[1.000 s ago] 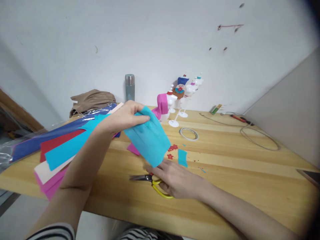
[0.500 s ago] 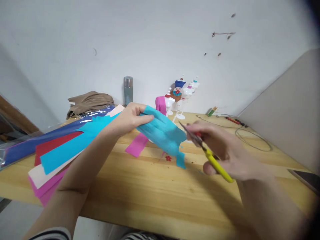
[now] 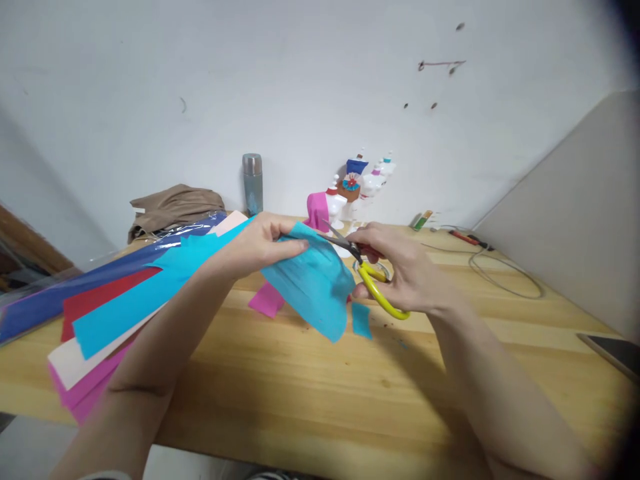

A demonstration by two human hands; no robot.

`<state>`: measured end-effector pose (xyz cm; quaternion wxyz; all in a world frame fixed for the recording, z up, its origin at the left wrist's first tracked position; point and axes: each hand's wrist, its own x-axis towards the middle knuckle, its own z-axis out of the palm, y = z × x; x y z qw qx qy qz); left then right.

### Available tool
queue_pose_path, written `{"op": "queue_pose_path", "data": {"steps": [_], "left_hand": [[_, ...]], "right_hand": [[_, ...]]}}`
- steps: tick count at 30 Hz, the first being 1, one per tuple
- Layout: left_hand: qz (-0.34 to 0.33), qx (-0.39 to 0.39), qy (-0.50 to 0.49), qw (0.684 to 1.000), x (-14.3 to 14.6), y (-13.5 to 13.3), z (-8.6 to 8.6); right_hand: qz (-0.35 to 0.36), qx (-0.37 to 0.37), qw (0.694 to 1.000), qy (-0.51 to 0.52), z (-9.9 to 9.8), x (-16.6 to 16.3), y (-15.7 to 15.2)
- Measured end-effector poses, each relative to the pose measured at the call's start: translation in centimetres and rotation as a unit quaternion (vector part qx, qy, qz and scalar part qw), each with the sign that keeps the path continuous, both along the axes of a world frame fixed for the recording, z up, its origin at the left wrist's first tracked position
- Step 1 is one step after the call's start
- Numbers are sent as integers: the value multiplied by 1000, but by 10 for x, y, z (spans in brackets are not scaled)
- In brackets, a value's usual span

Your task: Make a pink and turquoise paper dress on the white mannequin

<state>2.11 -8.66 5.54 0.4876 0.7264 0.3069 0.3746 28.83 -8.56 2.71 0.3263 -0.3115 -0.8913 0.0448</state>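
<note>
My left hand (image 3: 265, 247) pinches a blue sheet of crepe-like paper or cloth (image 3: 315, 287) between thumb and fingers near its upper left edge. The sheet hangs down to the right above the table. In my right hand (image 3: 400, 267) are yellow-handled scissors (image 3: 383, 293), fingers through the loops. Their dark blades are parted and point left, at the upper right edge of the blue sheet. Whether the blades touch it I cannot tell. Below, a small blue scrap (image 3: 361, 320) and a pink piece (image 3: 267, 299) lie on the wooden table (image 3: 300, 393).
Colored sheets (image 3: 115, 320) in blue, red, pale pink and magenta lie at left under my forearm. Behind them is a brown cloth (image 3: 175, 210). A thermos (image 3: 253, 185) and small white mannequin busts (image 3: 336, 203) stand near the wall. A cable (image 3: 500, 287) and dark device (image 3: 610, 353) lie right.
My right hand has brought the scissors left, up to the blue sheet, and the blades have turned further left. The sheet now hangs lower and more spread out.
</note>
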Motion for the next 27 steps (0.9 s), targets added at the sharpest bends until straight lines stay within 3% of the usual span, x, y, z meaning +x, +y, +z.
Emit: {"op": "queue_pose_path", "data": {"steps": [14, 27], "left_hand": [[-30, 96, 9, 995, 2, 1, 2], [-45, 82, -3, 996, 3, 3, 2]], "right_hand": [[22, 117, 993, -7, -1, -7, -1], [32, 113, 993, 12, -4, -7, 1]]}}
